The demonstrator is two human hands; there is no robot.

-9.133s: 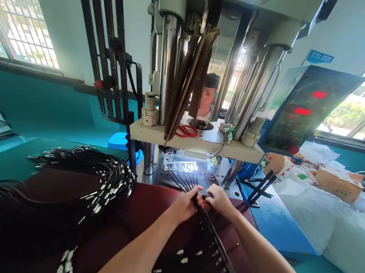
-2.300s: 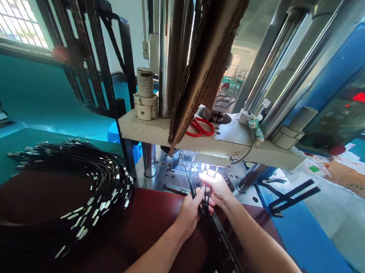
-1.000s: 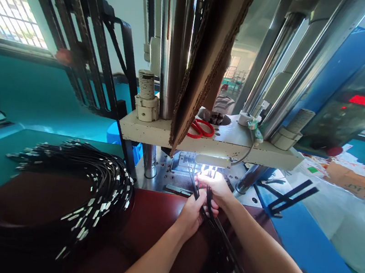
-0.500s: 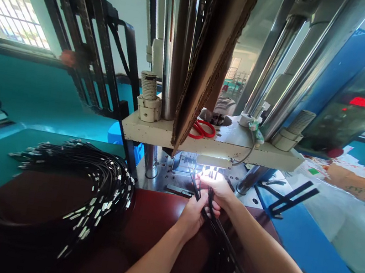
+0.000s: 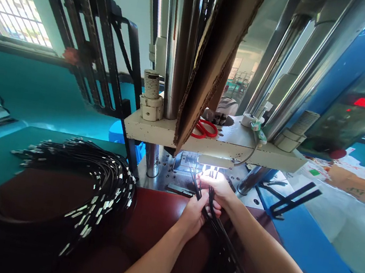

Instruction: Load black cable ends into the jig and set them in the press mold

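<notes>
Several thin black cables [image 5: 217,226] run up from the dark red tabletop into both hands. My left hand [image 5: 194,212] is closed round the bundle, its thumb lying along the strands. Just beyond and to the right, my right hand [image 5: 217,189] is also closed on the cables, with its fingertips near the brightly lit ends. Those ends point toward the metal bed [image 5: 161,174] of a press, beneath its pale crosspiece [image 5: 155,134]. The glare and the fingers hide exactly how the ends are pinched.
A thick pile of black cables with white tags [image 5: 105,189] curves over the table's left side. Red-handled scissors [image 5: 206,130] and a cardboard sheet [image 5: 215,63] rest on the crosspiece. At right stand a black bracket [image 5: 297,201] and a blue board [image 5: 317,245].
Both hands keep their hold on the cables and have hardly moved. The whole view has shifted slightly, so the surroundings sit a little further right.
</notes>
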